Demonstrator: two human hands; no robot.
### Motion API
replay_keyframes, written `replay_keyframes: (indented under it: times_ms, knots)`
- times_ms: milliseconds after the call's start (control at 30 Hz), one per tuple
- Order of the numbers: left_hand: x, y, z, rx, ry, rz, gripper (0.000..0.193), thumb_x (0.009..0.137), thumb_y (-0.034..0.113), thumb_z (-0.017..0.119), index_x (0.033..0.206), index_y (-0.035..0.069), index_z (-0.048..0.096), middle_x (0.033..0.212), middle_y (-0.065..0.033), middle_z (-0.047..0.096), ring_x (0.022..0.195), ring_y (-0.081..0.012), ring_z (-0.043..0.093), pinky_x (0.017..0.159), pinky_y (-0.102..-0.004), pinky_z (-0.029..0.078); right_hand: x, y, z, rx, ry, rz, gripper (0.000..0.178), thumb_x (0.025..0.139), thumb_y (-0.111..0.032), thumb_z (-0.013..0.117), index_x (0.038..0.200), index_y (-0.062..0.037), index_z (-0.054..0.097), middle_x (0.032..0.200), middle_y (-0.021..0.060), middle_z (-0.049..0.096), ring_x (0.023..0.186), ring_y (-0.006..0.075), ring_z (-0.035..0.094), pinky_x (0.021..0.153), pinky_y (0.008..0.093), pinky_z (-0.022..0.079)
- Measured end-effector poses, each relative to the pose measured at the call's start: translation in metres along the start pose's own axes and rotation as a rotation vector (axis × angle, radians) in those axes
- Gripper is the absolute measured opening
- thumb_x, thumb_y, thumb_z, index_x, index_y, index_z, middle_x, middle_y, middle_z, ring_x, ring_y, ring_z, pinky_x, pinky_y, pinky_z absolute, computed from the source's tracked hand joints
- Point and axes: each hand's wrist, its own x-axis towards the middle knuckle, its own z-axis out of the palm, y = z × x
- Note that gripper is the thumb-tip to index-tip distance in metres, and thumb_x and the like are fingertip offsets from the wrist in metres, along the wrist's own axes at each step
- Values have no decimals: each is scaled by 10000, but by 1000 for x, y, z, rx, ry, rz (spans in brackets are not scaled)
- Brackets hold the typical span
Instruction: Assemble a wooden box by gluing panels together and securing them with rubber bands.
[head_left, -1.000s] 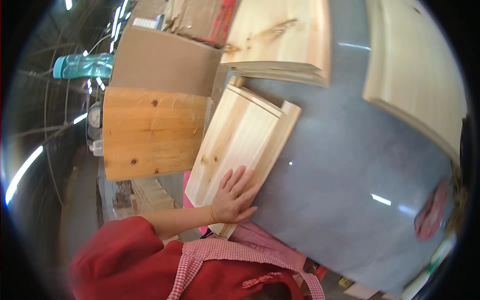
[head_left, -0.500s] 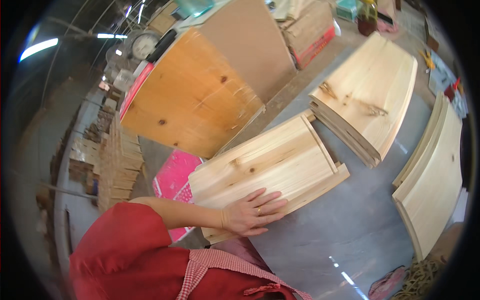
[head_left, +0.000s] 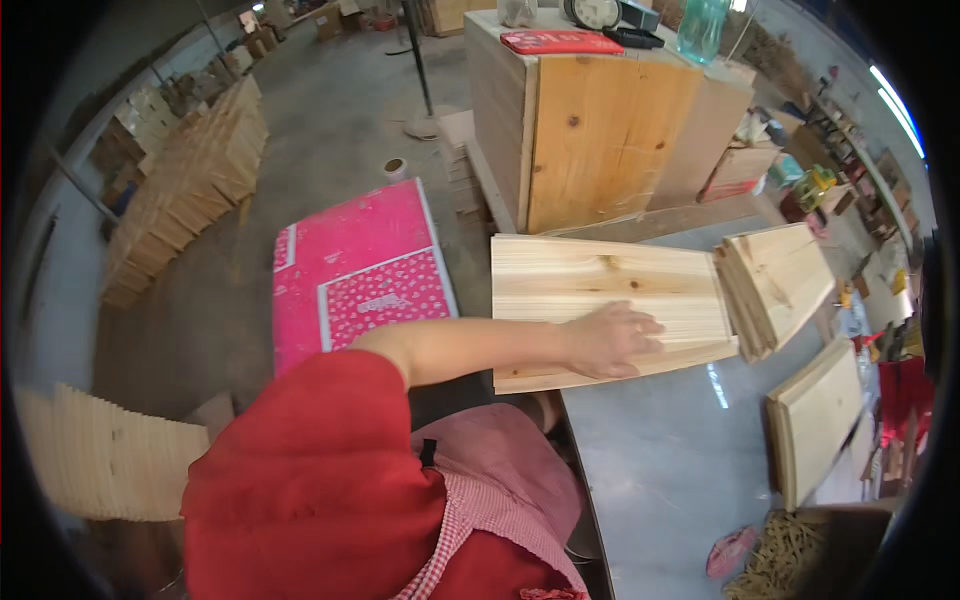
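Note:
My left hand [head_left: 612, 340] rests palm down on a pale wooden board [head_left: 555, 280] with a few knots. Its fingers are loosely spread and a little blurred, gripping nothing. The board lies across the left part of a grey tabletop [head_left: 660, 470], its left end reaching past the table's edge. Close to its right end, a stack of pale boards [head_left: 790, 270] stands at an angle. Another small stack of boards [head_left: 825, 415] is farther right along the table. My right hand does not show.
A tall case with an orange-brown wooden panel [head_left: 610, 140] rises behind the boards. Left of the table is a bright pink printed sheet or carton [head_left: 370, 240]. Long rows of stacked wood [head_left: 190, 190] line the left side. Yellowish strips [head_left: 775, 560] fill a box at the near right.
My view has swung left and levelled, bringing more floor and the whole pink piece into sight. My left hand stays on the board, its fingers slightly more bent.

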Motion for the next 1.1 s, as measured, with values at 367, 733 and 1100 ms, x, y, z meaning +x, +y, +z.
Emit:
replay_keyframes:
  times_ms: [367, 733, 1100]
  knots:
    - [-195, 36, -34, -582, 945, -1201, 549, 843, 176, 772, 1305, -17, 545, 1105, -106, 577, 975, -162, 581, 827, -290, 504, 23, -135, -55, 59, 678, -330, 192, 971, -158, 605, 954, 27, 655, 768, 82, 651, 717, 144, 591, 675, 295, 473]
    - [-169, 35, -33, -979, 696, -1156, 448, 879, 140, 725, 1258, -53, 586, 1038, -67, 602, 925, -129, 600, 816, -272, 503, 340, -221, -195, -495, 680, -87, 540, 880, -389, 629, 1243, 10, 595, 1243, 263, 607, 1201, 429, 553, 1015, 476, 457]
    - [-177, 36, -16, -727, 680, -1150, 428, 835, 84, 731, 1236, -21, 622, 1126, -99, 595, 986, -162, 603, 901, -310, 483, 331, -225, -191, -363, 603, -6, 526, 847, -438, 655, 1131, 4, 691, 1168, 259, 665, 1128, 399, 621, 988, 460, 479]
